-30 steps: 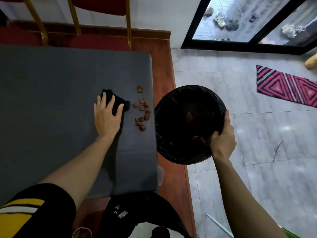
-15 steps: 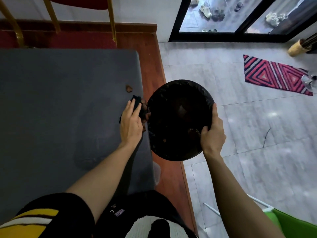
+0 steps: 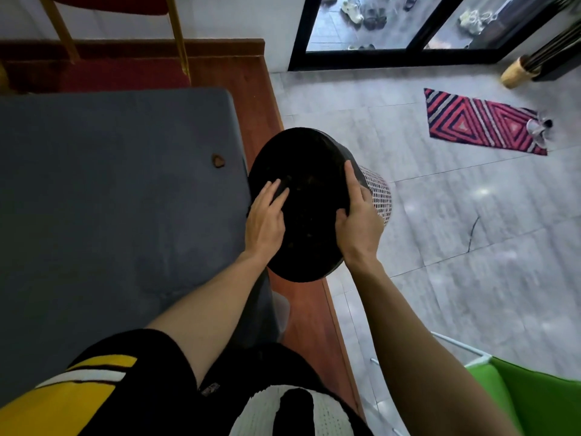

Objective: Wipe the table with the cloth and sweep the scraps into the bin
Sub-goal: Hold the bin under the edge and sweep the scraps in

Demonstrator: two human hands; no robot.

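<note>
Head view looks down on the bin [image 3: 301, 152], a black-lined mesh basket held off the table's right edge and tilted with its mouth toward the person. The right hand [image 3: 358, 221] grips its rim, thumb inside and fingers curled round the outside. The left hand [image 3: 265, 215] reaches over the near rim with fingers straight and slightly spread; the cloth is not visible, so whether it lies under the palm or has dropped into the dark liner cannot be told. The bin looks light and stiff enough to carry one-handed by the rim, though the loose liner may slip. One brown scrap [image 3: 218, 160] lies on the grey table [image 3: 110, 199], near the right edge, well apart from both hands. A striped mat [image 3: 481, 121] lies on the tiled floor beyond.
</note>
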